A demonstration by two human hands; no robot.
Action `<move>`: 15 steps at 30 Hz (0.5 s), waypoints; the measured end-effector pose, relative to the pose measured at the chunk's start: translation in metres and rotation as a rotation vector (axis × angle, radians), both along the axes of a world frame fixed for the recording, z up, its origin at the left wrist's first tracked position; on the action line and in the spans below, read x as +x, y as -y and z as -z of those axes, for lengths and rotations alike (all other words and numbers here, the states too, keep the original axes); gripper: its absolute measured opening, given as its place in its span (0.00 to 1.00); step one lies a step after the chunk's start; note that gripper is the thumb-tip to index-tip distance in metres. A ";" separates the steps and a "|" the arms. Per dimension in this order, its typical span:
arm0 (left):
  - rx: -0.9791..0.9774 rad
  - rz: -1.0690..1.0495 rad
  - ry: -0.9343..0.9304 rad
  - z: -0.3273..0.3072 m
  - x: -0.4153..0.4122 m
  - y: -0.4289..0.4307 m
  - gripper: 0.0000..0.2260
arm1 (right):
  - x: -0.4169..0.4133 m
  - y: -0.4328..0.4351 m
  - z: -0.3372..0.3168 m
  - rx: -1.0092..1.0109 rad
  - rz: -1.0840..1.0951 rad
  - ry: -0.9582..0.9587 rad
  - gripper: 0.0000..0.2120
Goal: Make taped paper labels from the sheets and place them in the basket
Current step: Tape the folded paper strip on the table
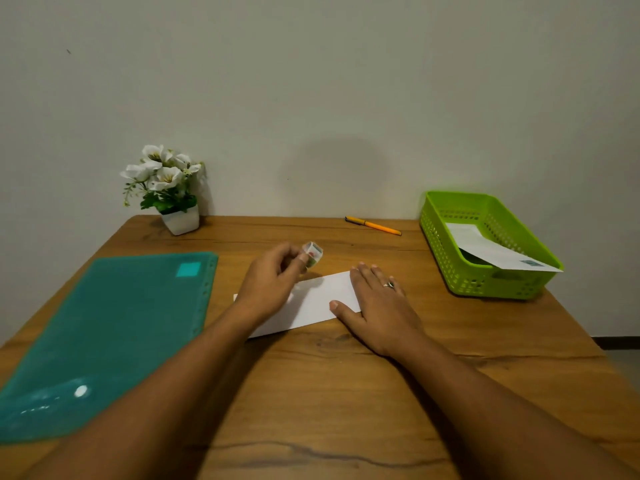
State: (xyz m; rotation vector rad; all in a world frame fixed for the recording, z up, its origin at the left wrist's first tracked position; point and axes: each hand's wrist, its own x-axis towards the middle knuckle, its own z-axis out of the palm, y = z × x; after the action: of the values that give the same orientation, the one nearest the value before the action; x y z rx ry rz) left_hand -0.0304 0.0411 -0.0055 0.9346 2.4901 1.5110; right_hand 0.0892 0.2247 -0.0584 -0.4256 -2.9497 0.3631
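A folded white paper sheet (pixel 313 301) lies on the wooden table in the middle. My right hand (pixel 375 308) rests flat on its right end, fingers spread, pressing it down. My left hand (pixel 272 280) hovers over the sheet's left part and pinches a small roll of clear tape (pixel 312 253) between thumb and fingers. A lime-green plastic basket (pixel 485 275) stands at the right, holding a folded white paper label (pixel 491 249) that leans over its near-right rim.
A teal plastic folder (pixel 110 337) covers the table's left side. A white pot of white flowers (pixel 168 188) stands at the back left by the wall. An orange pen (pixel 374 225) lies at the back, left of the basket.
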 end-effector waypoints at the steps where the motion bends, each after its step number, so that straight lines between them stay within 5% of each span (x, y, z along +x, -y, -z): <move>1: 0.003 0.011 0.002 0.001 0.008 0.006 0.07 | 0.001 0.001 0.000 -0.008 0.002 -0.026 0.41; 9: -0.119 0.057 -0.086 0.032 0.033 0.040 0.09 | 0.023 0.025 -0.003 -0.075 -0.045 -0.378 0.18; 15: -0.201 0.107 -0.268 0.038 0.035 0.040 0.07 | 0.031 0.043 -0.003 -0.185 -0.037 -0.480 0.12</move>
State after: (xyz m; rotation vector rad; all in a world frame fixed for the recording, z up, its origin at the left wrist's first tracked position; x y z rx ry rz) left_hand 0.0047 0.0013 -0.0430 1.2835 2.6557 1.1436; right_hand 0.1199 0.1815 -0.0554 -0.2584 -2.4686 0.6451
